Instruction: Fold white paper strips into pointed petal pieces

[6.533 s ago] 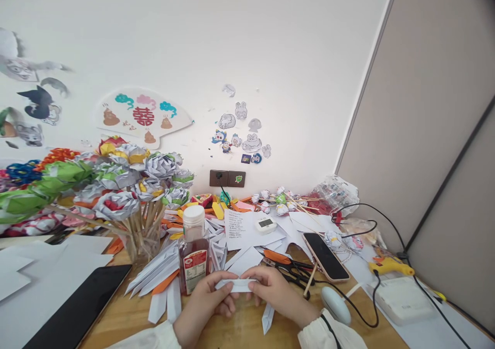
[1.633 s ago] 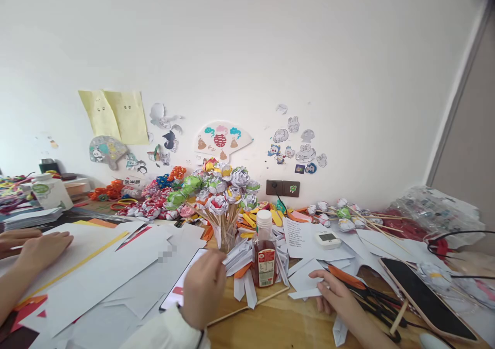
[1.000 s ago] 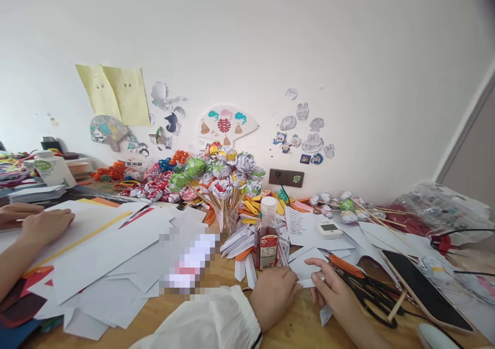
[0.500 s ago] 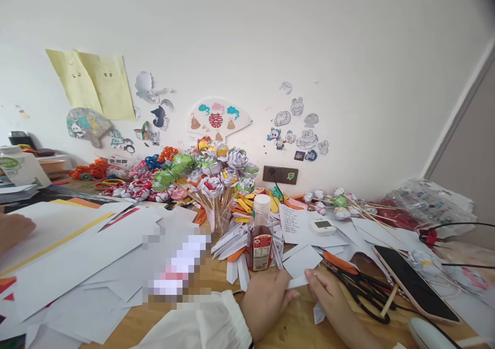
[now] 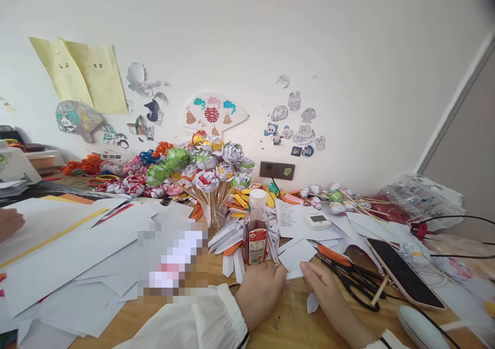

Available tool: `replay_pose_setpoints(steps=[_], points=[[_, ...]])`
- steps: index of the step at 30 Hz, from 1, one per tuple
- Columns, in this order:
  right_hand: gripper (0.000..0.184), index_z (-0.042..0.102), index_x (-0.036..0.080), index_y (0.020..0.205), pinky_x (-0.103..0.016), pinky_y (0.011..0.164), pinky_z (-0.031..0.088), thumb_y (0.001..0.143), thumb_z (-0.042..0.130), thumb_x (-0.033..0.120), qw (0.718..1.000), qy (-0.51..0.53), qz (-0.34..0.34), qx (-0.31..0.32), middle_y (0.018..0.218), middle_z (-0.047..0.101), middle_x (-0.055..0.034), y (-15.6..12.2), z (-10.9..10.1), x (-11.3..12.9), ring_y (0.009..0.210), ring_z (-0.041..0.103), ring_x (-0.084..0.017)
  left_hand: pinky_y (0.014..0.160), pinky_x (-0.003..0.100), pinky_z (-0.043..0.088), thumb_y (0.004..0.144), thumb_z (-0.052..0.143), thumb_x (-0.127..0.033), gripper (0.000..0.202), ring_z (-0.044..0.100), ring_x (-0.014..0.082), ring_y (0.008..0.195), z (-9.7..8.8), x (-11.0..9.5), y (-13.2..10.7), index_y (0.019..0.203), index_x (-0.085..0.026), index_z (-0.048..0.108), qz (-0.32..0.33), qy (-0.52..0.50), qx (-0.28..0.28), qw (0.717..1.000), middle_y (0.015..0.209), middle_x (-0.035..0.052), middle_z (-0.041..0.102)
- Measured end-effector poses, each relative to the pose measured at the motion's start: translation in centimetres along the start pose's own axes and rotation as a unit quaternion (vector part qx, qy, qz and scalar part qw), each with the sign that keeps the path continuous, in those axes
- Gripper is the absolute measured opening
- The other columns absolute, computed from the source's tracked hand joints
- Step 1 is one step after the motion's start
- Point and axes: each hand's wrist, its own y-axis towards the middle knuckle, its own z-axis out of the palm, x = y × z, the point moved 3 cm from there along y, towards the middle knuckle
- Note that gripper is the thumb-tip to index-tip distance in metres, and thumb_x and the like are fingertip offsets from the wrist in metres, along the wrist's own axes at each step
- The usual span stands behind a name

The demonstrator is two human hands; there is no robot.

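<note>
My left hand (image 5: 260, 293) is closed, its fingers pinching one end of a small strip of white paper (image 5: 295, 275). The thumb and finger of my right hand (image 5: 324, 286) grip the other end, so the strip spans the gap between both hands. Just behind it lies a square white sheet (image 5: 297, 254). Under my right hand shows a small folded white paper (image 5: 312, 302); I cannot tell whether the hand touches it. A bottle of reddish-brown liquid (image 5: 257, 238) with a white cap stands right behind my left hand. Folded paper strips (image 5: 226, 235) are heaped around it.
Black scissors (image 5: 358, 282) and a phone (image 5: 405, 271) lie to the right, with a white mouse (image 5: 419, 328) nearer. Paper flowers (image 5: 216, 166) on sticks stand in a clear container. Large sheets (image 5: 77, 256) cover the left, where another person's hand (image 5: 10, 222) rests.
The whole view has shifted slightly, so things appear a little further left and higher. Both hands keep their grip on the paper strip, which now shows less distinctly between them.
</note>
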Motion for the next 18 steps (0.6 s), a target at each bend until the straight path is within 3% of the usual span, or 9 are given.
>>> replay_pose_setpoints(steps=[6,13,15,18], points=[[0.039,0.023,0.020,0.051,-0.023,0.045,0.021,0.079,0.030,0.047,1.000,-0.008,0.012,-0.013,0.049,0.022,0.0056,-0.1,0.4,0.0,0.046,0.026,-0.010,0.055,0.027,0.043,0.079,0.037,-0.013,0.012,0.057,0.0177,0.066,-0.1,0.1,0.0,0.083,-0.018,0.047,0.005,0.006,0.000,1.000,0.070,0.0052,0.060],[0.024,0.045,0.018,0.068,-0.022,0.050,0.029,0.078,0.038,0.039,0.987,-0.131,-0.091,-0.013,0.056,0.038,0.0034,-0.4,-0.5,1.9,0.053,0.039,-0.013,0.049,0.025,0.040,0.079,0.037,-0.016,0.017,0.057,0.0175,0.056,-0.2,0.2,0.0,0.090,-0.020,0.049,-0.013,-0.055,0.030,0.998,0.064,0.0019,0.063],[0.025,0.046,0.018,0.065,-0.022,0.050,0.028,0.077,0.041,0.039,0.979,-0.174,-0.110,-0.016,0.055,0.039,0.0032,-0.4,-0.7,1.8,0.052,0.039,-0.013,0.050,0.024,0.040,0.081,0.033,-0.021,0.019,0.058,0.0176,0.057,-0.1,0.3,0.0,0.092,-0.020,0.050,-0.027,-0.088,0.038,0.995,0.066,0.0029,0.064],[0.033,0.038,0.018,0.051,-0.022,0.050,0.026,0.076,0.041,0.038,0.977,-0.176,-0.118,-0.030,0.052,0.035,0.0034,-0.2,-0.9,1.4,0.051,0.036,-0.012,0.055,0.025,0.039,0.083,0.030,-0.027,0.025,0.057,0.0176,0.063,0.0,0.7,-0.1,0.088,-0.020,0.053,-0.060,-0.171,0.046,0.982,0.070,0.0043,0.064]])
